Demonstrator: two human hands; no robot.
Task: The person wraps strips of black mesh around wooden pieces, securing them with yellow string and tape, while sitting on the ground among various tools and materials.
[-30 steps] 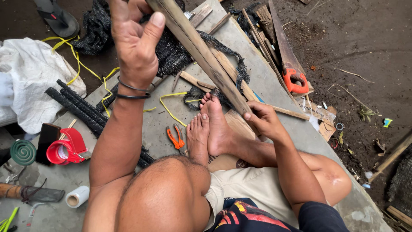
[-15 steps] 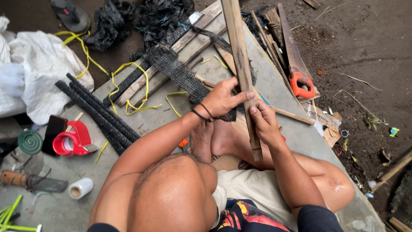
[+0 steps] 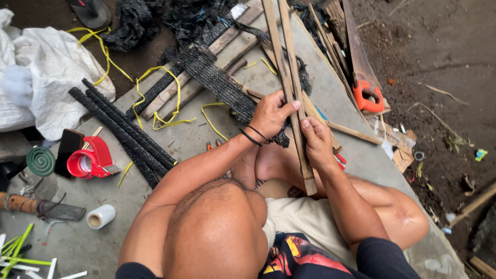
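Note:
I sit on a concrete slab with my knees drawn up and my bare feet (image 3: 258,163) together. Two long wooden slats (image 3: 287,77) run from the top of the view down to my lap. My left hand (image 3: 271,116), with black bands on its wrist, grips them from the left. Just below it, my right hand (image 3: 316,140) is closed on the same slats from the right. A strip of black mesh (image 3: 219,85) lies under the hands, partly hidden by them.
Rolled black mesh tubes (image 3: 121,132) and yellow strapping (image 3: 173,111) lie at left. A red tape dispenser (image 3: 90,160), green coil (image 3: 40,161), white tape roll (image 3: 101,216) and white sack (image 3: 49,67) are nearby. An orange-handled saw (image 3: 368,93) lies at right beside bare soil.
My left hand came down from high at the top of the view to the slats. The slats swung from a slant to nearly upright, and both hands now hold them together.

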